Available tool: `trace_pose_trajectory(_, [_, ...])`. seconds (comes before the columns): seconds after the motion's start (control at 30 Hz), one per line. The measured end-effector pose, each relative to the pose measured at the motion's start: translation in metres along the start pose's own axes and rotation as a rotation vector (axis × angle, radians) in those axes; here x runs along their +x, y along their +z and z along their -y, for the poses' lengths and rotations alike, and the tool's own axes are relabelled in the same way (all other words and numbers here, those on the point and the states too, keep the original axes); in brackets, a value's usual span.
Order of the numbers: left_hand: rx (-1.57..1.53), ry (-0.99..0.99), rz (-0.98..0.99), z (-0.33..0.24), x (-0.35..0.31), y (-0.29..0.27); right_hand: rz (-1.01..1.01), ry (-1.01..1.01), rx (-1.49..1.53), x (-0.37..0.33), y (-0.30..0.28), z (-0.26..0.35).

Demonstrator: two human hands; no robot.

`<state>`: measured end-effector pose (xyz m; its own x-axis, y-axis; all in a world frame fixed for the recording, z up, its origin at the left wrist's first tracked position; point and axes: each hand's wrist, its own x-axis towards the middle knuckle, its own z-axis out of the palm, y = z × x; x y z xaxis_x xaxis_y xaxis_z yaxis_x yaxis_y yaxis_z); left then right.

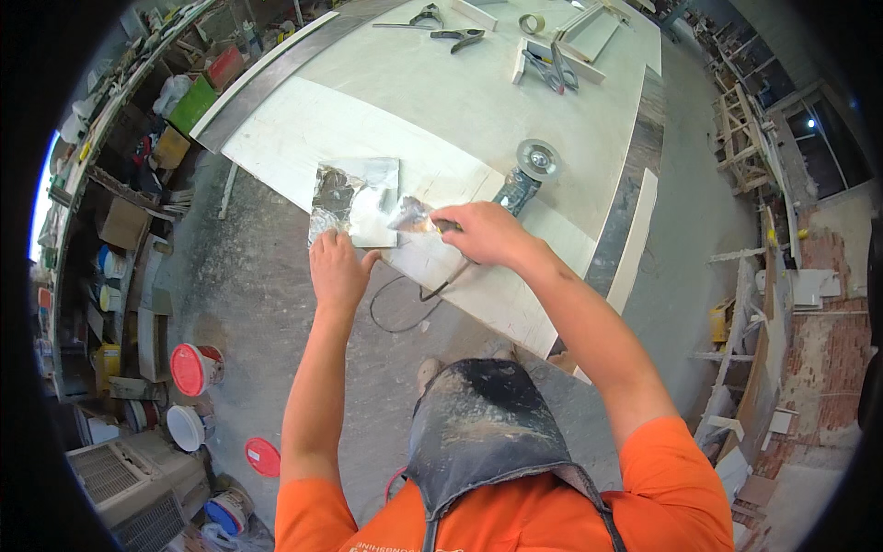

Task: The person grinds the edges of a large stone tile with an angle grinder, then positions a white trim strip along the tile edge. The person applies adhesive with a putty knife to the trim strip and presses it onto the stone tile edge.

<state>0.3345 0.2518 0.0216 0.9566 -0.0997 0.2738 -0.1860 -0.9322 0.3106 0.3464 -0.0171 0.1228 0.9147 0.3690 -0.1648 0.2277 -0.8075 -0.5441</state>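
My right hand (pixel 487 232) is closed round the handle of a putty knife (pixel 414 219). Its broad, shiny blade points left, close to the right edge of a square board (pixel 375 204). Smeared patches, silvery, brown and white, cover much of that board. My left hand (pixel 338 267) grips the board's near edge, where a corner juts past the worktable (pixel 294 120); the undersides of the fingers are hidden. Just beyond my right hand lies an angle grinder (pixel 521 189), its round disc facing up.
Spring clamps (pixel 457 39), pliers-like clamps (pixel 552 72), a tape roll (pixel 531 24) and narrow strips occupy the table's far end. A cable (pixel 395 327) loops below the near edge. Buckets (pixel 191 370) stand on the floor at left, near cluttered shelves (pixel 120 184).
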Motion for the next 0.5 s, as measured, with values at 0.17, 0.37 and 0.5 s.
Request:
trace_pose_trajectory(0.17, [-0.015,-0.054,0.042,-0.004,0.002,-0.004,0.084,0.000,-0.136,0.060,0.021,-0.004])
trace_pose_trajectory(0.37, [0.043,-0.070,0.048,0.004,0.003,-0.004,0.293,0.050,-0.344,0.063,0.013,0.020])
trace_pose_trajectory(0.5, [0.047,-0.020,0.003,-0.008,0.012,-0.006,0.307,0.118,-0.442,0.045,-0.007,0.018])
